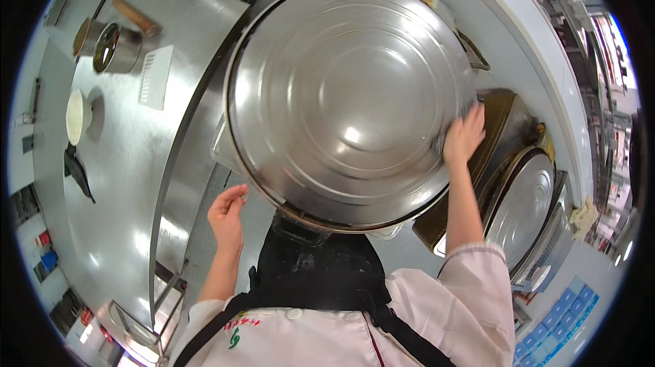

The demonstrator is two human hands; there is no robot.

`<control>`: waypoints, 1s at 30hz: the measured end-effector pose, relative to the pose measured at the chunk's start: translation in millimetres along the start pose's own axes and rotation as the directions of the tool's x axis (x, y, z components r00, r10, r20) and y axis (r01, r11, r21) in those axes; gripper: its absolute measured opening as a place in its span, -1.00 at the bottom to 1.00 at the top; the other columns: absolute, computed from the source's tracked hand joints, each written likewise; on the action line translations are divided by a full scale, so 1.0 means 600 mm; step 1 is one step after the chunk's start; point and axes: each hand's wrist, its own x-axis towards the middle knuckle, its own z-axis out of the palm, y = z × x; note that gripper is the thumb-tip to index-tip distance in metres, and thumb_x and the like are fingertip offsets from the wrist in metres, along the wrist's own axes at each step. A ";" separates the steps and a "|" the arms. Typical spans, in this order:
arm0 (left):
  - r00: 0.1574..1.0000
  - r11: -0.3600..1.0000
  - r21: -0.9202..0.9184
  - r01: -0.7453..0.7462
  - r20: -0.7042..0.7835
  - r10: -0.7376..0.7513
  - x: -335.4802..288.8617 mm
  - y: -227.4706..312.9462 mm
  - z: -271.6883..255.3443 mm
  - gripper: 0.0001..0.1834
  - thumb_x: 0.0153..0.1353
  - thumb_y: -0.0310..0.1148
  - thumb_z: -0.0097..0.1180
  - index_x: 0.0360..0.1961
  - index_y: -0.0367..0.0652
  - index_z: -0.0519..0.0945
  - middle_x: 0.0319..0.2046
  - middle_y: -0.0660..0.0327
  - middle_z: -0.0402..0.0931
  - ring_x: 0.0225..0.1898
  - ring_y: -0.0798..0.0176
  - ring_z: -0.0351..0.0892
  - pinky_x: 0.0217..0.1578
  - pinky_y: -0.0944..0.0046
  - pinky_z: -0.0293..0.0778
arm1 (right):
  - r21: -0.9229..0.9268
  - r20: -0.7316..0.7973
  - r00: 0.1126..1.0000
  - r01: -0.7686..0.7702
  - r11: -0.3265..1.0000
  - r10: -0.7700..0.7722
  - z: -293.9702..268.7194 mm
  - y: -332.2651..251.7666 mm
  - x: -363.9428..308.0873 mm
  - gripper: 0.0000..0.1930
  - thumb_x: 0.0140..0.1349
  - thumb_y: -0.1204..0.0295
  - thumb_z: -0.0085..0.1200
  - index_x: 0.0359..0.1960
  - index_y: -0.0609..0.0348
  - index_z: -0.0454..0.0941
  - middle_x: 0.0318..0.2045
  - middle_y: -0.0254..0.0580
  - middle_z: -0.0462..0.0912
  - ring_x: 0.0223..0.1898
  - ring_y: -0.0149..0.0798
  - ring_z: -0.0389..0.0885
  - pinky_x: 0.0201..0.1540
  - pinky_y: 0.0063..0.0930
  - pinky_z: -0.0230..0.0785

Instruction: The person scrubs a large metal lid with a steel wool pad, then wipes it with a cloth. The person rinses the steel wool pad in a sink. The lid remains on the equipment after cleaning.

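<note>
A very large round steel lid (341, 94) fills the middle of the view, tilted toward me over a big cooking pan. My right hand (464, 136) rests on the lid's right rim, fingers spread against the metal. My left hand (228, 213) hangs free just below the lid's lower left edge, fingers loosely apart and holding nothing. The pan under the lid is hidden.
A steel worktable (129, 162) runs along the left with a metal pot (112, 46), a wooden rolling pin (136, 18), a white scraper (155, 77), a white bowl (77, 116) and a dark cloth (78, 172). A second covered pan (522, 207) stands at the right.
</note>
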 end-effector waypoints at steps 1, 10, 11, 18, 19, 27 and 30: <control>1.000 1.000 -0.026 0.005 0.023 -0.004 0.001 -0.001 -0.009 -0.76 0.46 -0.64 0.07 0.05 -0.30 0.70 0.02 0.08 0.76 0.07 0.22 0.74 0.07 0.23 0.62 | 0.031 -0.071 0.992 0.109 0.994 -0.107 -0.004 0.009 -0.083 -0.29 0.48 0.29 -0.20 0.60 0.35 0.07 0.64 0.21 0.03 0.64 0.19 -0.01 0.61 0.30 -0.21; 0.995 0.999 -0.019 -0.038 -0.091 0.036 -0.014 0.002 -0.116 -0.73 0.46 -0.67 0.03 0.05 -0.29 0.70 0.04 0.07 0.76 0.09 0.21 0.74 0.11 0.22 0.61 | 0.399 0.245 0.536 0.704 0.588 -0.808 -0.071 -0.451 -0.299 -0.28 0.33 0.26 0.12 0.51 0.26 0.31 0.59 -0.03 0.18 0.60 0.06 0.09 0.61 0.32 -0.14; 0.993 0.998 -0.005 -0.062 -0.099 0.061 -0.015 0.000 -0.127 -0.73 0.46 -0.67 0.02 0.05 -0.29 0.70 0.04 0.07 0.76 0.09 0.21 0.74 0.11 0.22 0.61 | 0.405 0.144 0.510 0.751 0.521 -0.848 -0.048 -0.514 -0.274 -0.30 0.33 0.27 0.12 0.49 0.27 0.34 0.58 -0.04 0.20 0.58 0.04 0.12 0.60 0.32 -0.11; 0.975 0.999 0.004 -0.039 -0.218 0.039 -0.083 -0.054 -0.208 -0.73 0.48 -0.64 0.05 0.09 -0.26 0.69 0.05 0.05 0.75 0.11 0.22 0.72 0.10 0.21 0.60 | -0.037 0.006 0.805 0.594 0.804 -0.594 0.090 -0.624 0.066 -0.33 0.49 0.26 -0.22 0.60 0.22 0.17 0.65 -0.10 0.12 0.66 0.00 0.04 0.54 0.40 0.02; 0.962 1.000 -0.013 0.019 -0.273 -0.022 -0.092 -0.062 -0.207 -0.73 0.48 -0.64 0.05 0.09 -0.26 0.69 0.06 0.05 0.75 0.11 0.22 0.72 0.10 0.21 0.60 | -0.109 0.022 0.868 0.495 0.862 -0.496 0.090 -0.567 0.101 -0.37 0.52 0.28 -0.24 0.59 0.23 0.19 0.65 -0.09 0.11 0.66 -0.02 0.02 0.57 0.25 0.05; 0.962 0.980 -0.124 0.158 -0.205 -0.181 -0.108 -0.099 -0.165 -0.68 0.45 -0.66 0.01 0.11 -0.25 0.69 0.06 0.10 0.75 0.11 0.21 0.72 0.12 0.19 0.59 | 0.044 0.044 0.959 0.279 0.959 -0.281 -0.004 -0.090 -0.186 -0.29 0.52 0.24 -0.16 0.63 0.28 0.06 0.67 0.19 -0.06 0.67 0.26 -0.14 0.60 0.39 -0.29; 0.986 0.988 -0.099 0.119 -0.108 -0.129 -0.070 -0.068 -0.133 -0.71 0.47 -0.65 0.01 0.09 -0.26 0.70 0.04 0.10 0.76 0.08 0.23 0.73 0.10 0.20 0.60 | 0.147 0.276 0.744 0.592 0.792 -0.608 -0.061 -0.283 -0.354 -0.21 0.33 0.24 0.05 0.55 0.37 0.20 0.63 0.20 0.05 0.67 0.24 -0.12 0.62 0.33 -0.25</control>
